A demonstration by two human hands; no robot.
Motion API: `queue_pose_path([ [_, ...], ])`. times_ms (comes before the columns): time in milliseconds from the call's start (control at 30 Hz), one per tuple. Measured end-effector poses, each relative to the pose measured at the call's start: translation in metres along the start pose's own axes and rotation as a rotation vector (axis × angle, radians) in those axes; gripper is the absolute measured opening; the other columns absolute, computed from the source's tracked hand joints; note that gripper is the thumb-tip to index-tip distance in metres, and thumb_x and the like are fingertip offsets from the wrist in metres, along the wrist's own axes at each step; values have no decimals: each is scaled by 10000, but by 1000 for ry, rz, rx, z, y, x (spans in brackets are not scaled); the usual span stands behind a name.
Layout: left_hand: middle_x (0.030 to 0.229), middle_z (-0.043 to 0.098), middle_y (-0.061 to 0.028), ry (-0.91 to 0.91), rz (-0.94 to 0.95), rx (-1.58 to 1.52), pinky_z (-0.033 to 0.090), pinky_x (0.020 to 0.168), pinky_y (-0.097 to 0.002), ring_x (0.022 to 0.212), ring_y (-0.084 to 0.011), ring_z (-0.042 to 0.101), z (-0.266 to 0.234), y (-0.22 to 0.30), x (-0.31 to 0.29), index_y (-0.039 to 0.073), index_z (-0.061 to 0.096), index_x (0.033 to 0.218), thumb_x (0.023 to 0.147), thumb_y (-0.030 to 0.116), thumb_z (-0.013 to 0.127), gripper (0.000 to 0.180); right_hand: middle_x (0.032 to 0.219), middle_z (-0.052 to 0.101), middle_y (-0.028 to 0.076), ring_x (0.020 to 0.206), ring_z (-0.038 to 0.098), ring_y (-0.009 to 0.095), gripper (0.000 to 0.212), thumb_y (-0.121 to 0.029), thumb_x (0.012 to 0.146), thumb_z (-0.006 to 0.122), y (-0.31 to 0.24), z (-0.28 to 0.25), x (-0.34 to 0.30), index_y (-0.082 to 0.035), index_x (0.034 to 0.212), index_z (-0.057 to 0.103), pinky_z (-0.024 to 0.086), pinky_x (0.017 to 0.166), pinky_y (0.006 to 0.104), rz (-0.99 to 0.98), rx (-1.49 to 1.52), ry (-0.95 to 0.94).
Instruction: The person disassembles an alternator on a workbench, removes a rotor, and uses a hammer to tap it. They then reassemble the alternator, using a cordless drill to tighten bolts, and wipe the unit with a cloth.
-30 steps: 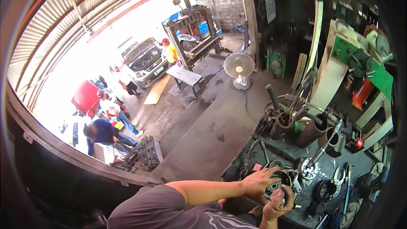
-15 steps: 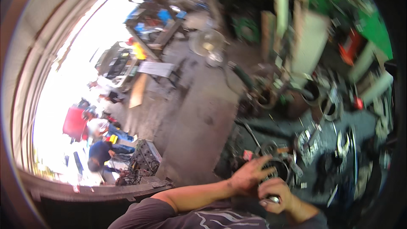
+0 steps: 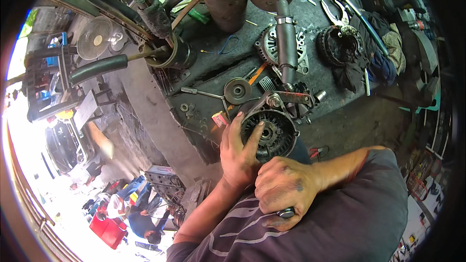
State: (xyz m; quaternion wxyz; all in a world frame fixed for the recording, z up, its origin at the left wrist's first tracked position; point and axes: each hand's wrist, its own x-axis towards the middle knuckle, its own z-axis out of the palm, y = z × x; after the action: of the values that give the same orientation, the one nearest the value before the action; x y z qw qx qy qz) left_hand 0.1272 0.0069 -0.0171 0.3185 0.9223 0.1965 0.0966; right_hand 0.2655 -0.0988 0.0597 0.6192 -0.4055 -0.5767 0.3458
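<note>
A round, open alternator housing (image 3: 279, 153), with fins and a central hub inside, is in front of me at the bench edge. My left hand (image 3: 238, 157) holds its left side, fingers along the rim and thumb reaching over the opening. My right hand (image 3: 286, 184) is a closed fist just below the housing. It grips a metal-ended tool (image 3: 286, 212), of which only the shiny round end shows; its kind is hidden. Behind the housing sits a dark clamping mechanism (image 3: 303, 102). A pulley (image 3: 238, 90) lies beyond my left hand, by a small red-and-yellow box (image 3: 220, 119).
The dark workbench (image 3: 208, 51) carries another alternator part (image 3: 272, 46), pliers (image 3: 337, 14), a black ring-shaped part (image 3: 340, 46) and rags (image 3: 383, 63). A tin of tools (image 3: 177, 58) and large metal cylinders (image 3: 228, 7) stand behind. People (image 3: 145, 223) work at lower left.
My view has swung toward the bench, so the housing and both hands now show clearly. My left hand stays at the housing; my right fist still holds the metal-ended tool.
</note>
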Motion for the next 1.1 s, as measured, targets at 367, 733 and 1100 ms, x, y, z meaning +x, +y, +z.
queue_pose_path([
  [367,1583,528,-283,6,26,29,506,1126,-566,1342,-506,586,4,-3,-4,139,744,1433,802,296,827,655,732,630,47,627,654,281,266,-245,808,889,4,11,-16,-113,790,659,519,562,421,-72,-26,180],
  [733,1699,393,-280,-192,94,-43,374,1280,-583,1536,-496,438,-45,13,0,184,691,1487,611,453,1017,972,762,605,86,647,503,117,385,-342,1076,665,-33,-23,-16,-5,905,592,423,600,279,230,511,384],
  [1100,1570,603,-42,-6,128,178,218,1353,-643,1616,-364,360,-14,22,-5,235,877,1141,899,304,856,252,745,561,37,644,500,107,371,-327,1085,654,-2,-19,-23,-15,891,601,427,599,278,104,331,348],
])
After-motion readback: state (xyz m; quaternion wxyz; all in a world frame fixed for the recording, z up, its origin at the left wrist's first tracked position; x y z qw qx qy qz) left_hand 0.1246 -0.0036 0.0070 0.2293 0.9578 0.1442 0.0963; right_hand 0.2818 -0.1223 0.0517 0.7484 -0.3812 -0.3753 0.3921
